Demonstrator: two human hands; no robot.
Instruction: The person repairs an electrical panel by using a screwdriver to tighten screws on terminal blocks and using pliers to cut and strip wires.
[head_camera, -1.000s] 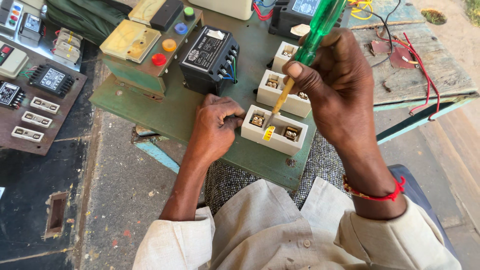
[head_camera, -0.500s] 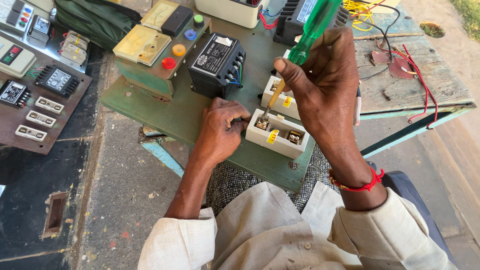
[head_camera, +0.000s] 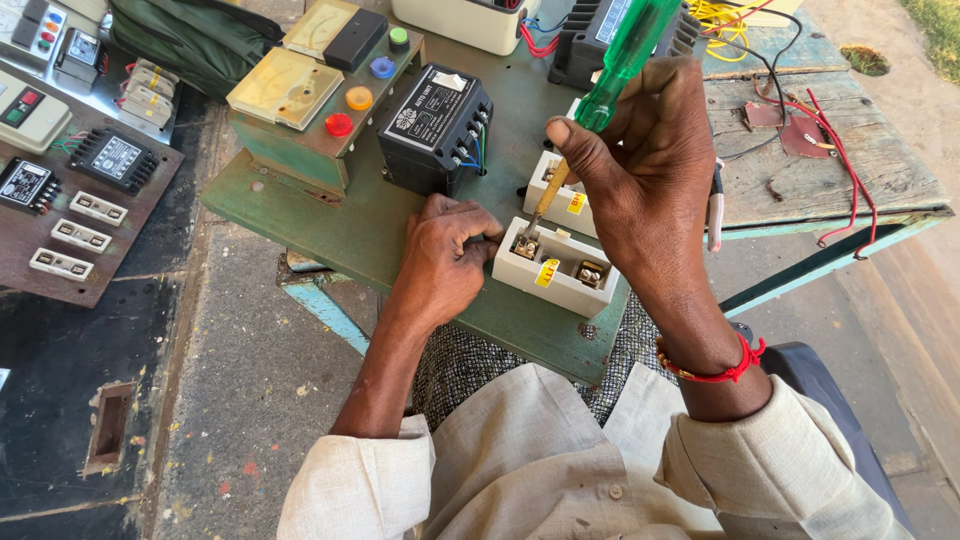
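Closest to you is your right wrist with its red thread band (head_camera: 738, 362). Just past it sits the white box (head_camera: 540, 288) with a yellow sticker, on the near edge of the green surface (head_camera: 330, 230).

Your left hand (head_camera: 440, 255) is curled into a loose fist. It holds nothing. It presses against the left end of the white box, as if to stop it sliding.

Your right hand (head_camera: 650, 190) is gripped around the screwdriver (head_camera: 625, 50) with the green see-through handle. The thumb and fingers pinch it low down. The metal tip slants down to the left screw (head_camera: 527, 245) inside the white box and seems to touch it.

So this looks like the screw-turning step — tip on the screw, box held firm. The turn would call for a straight push down, so the tip does not slip out, and a steady left hand against the box.

A little farther back is a second white box (head_camera: 548, 190), partly hidden by your right hand. Then comes a black box (head_camera: 435, 125) with small wires, and to its left a green panel (head_camera: 300, 150) with round coloured buttons — red, orange, blue, green.
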